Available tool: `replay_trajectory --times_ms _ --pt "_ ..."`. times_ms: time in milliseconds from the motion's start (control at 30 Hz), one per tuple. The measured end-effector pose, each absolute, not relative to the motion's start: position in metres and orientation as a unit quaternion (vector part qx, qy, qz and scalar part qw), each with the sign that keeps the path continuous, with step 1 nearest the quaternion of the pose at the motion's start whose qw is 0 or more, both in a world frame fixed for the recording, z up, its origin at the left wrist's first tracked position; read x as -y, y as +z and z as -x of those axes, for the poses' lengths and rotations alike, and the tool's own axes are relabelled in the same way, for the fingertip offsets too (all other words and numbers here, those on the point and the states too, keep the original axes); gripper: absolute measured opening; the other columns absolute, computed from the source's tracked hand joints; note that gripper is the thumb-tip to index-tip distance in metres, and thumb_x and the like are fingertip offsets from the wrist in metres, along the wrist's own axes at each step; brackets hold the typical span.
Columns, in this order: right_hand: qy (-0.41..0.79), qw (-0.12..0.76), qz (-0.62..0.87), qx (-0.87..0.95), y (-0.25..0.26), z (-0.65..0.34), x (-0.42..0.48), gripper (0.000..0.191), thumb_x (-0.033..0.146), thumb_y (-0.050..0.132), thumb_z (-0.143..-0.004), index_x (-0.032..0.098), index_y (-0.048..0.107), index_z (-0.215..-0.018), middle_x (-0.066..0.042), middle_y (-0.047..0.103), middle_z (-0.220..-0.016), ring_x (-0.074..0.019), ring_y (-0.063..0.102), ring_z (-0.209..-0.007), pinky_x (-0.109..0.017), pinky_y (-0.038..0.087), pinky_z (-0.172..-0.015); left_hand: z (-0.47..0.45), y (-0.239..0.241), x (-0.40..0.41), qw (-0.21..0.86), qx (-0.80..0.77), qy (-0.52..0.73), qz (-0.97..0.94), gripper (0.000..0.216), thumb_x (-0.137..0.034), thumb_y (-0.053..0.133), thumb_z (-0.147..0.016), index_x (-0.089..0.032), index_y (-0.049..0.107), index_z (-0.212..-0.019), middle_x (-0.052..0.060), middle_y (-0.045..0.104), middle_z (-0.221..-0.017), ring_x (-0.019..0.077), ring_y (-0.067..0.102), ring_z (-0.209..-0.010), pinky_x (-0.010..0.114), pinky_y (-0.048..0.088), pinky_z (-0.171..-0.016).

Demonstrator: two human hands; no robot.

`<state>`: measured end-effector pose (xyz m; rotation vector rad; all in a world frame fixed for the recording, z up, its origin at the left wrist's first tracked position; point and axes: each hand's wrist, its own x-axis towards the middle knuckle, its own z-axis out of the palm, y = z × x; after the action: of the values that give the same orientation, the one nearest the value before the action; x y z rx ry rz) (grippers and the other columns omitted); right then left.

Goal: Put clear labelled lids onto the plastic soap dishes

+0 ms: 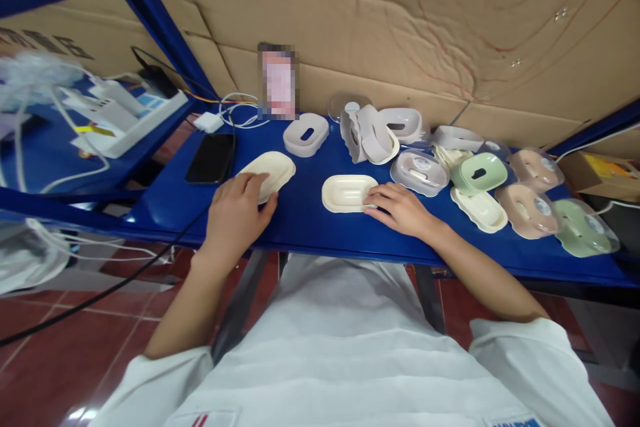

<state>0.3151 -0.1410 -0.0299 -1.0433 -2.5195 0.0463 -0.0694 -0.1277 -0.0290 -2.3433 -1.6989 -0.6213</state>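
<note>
My left hand (237, 210) grips the near left edge of a cream oval dish (273, 170), with fingers over it and the thumb at its near side. The dish looks slightly tilted on the blue table. To the right, a second cream oval dish (345, 193) lies with its hollow side up. My right hand (400, 209) holds its right end between curled fingers; the thumb is partly hidden. Just beyond the two dishes stands a pale grey oval holder (306, 135) with a slot in its top.
Grey holders (375, 133) pile up at the back. A clear-lidded grey box (420, 172), a green holder (480, 175), a beige box (527, 210) and a green box (585, 230) crowd the right. A black phone (211, 158), cables and a power strip (135, 121) are left.
</note>
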Motion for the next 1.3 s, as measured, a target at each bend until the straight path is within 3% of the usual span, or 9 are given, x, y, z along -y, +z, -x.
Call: replay_trajectory --times_ms 200,333,433,533,633,767,967,1133,1300 --pt "0.042 0.214 0.337 0.916 -0.035 -0.309 0.141 0.033 0.042 0.057 -0.114 0.022 0.079 -0.129 -0.013 0.077 -0.127 -0.0279 0.073 -0.117 -0.046 0.062 -0.102 0.012 0.002 0.047 0.061 0.537 -0.138 0.830 0.063 -0.045 0.058 -0.108 -0.011 0.052 -0.162 0.025 0.058 -0.159 0.0444 0.057 -0.145 0.057 0.054 -0.114" --pt "0.046 0.216 0.339 0.915 -0.038 -0.312 0.144 0.032 0.039 0.056 -0.115 0.025 0.078 -0.135 -0.014 0.073 -0.137 -0.0285 0.073 -0.126 -0.047 0.063 -0.106 -0.014 0.005 0.007 0.010 0.538 -0.070 0.840 0.050 -0.036 0.059 -0.106 -0.014 0.065 -0.151 0.022 0.067 -0.150 0.0433 0.061 -0.141 0.058 0.057 -0.110" --pt "0.037 0.246 0.358 0.900 -0.038 -0.314 0.145 0.043 0.042 0.060 -0.113 0.025 0.066 -0.152 -0.017 0.067 -0.150 -0.0312 0.069 -0.136 -0.051 0.061 -0.112 -0.005 0.005 0.012 -0.023 0.511 -0.130 0.850 0.042 -0.027 0.056 -0.106 -0.015 0.072 -0.142 0.019 0.072 -0.146 0.0414 0.066 -0.137 0.058 0.059 -0.109" --pt "0.014 0.287 0.373 0.882 -0.035 -0.313 0.144 0.064 0.049 0.065 -0.110 0.024 0.050 -0.167 -0.020 0.054 -0.166 -0.0364 0.057 -0.152 -0.059 0.054 -0.123 0.015 0.003 0.043 -0.078 0.368 -0.224 0.899 0.037 -0.032 0.056 -0.109 -0.017 0.073 -0.138 0.016 0.074 -0.142 0.0350 0.068 -0.137 0.055 0.055 -0.119" --pt "0.016 0.273 0.371 0.888 -0.031 -0.312 0.145 0.074 0.057 0.069 -0.106 0.027 0.046 -0.170 -0.017 0.044 -0.176 -0.0393 0.041 -0.165 -0.064 0.042 -0.131 0.024 -0.004 0.080 -0.146 0.220 -0.242 0.934 0.034 -0.033 0.056 -0.113 -0.021 0.072 -0.140 0.013 0.073 -0.144 0.0279 0.069 -0.137 0.047 0.056 -0.121" --pt "0.051 0.191 0.344 0.918 -0.030 -0.311 0.145 0.058 0.051 0.063 -0.110 0.029 0.056 -0.164 -0.012 0.052 -0.172 -0.0363 0.043 -0.164 -0.064 0.041 -0.132 0.016 -0.019 0.110 -0.127 0.180 -0.251 0.943 0.030 -0.028 0.056 -0.113 -0.020 0.070 -0.138 0.014 0.072 -0.143 0.0275 0.066 -0.140 0.048 0.053 -0.126" --pt "0.039 0.187 0.325 0.926 -0.035 -0.309 0.145 0.044 0.038 0.057 -0.114 0.025 0.065 -0.156 -0.013 0.059 -0.166 -0.0308 0.052 -0.159 -0.057 0.046 -0.131 0.009 -0.037 0.126 -0.056 0.206 -0.267 0.940 0.023 -0.029 0.064 -0.111 -0.018 0.071 -0.129 0.014 0.074 -0.131 0.0300 0.070 -0.131 0.052 0.056 -0.122" --pt "-0.002 0.165 0.313 0.935 -0.026 -0.308 0.145 0.045 0.043 0.056 -0.115 0.023 0.066 -0.154 -0.013 0.058 -0.167 -0.0313 0.052 -0.158 -0.056 0.043 -0.132 0.014 -0.045 0.134 -0.068 0.218 -0.286 0.931 0.025 -0.033 0.065 -0.111 -0.019 0.070 -0.131 0.013 0.074 -0.134 0.0303 0.070 -0.133 0.052 0.056 -0.122" --pt "-0.071 0.180 0.405 0.894 0.008 -0.295 0.105 0.057 0.051 0.051 -0.115 0.023 0.053 -0.165 -0.015 0.053 -0.171 -0.0380 0.043 -0.164 -0.068 0.027 -0.137 0.018 -0.046 0.134 -0.097 0.255 -0.308 0.911 0.017 -0.030 0.066 -0.109 -0.022 0.073 -0.122 0.011 0.075 -0.130 0.0291 0.070 -0.130 0.050 0.058 -0.116"
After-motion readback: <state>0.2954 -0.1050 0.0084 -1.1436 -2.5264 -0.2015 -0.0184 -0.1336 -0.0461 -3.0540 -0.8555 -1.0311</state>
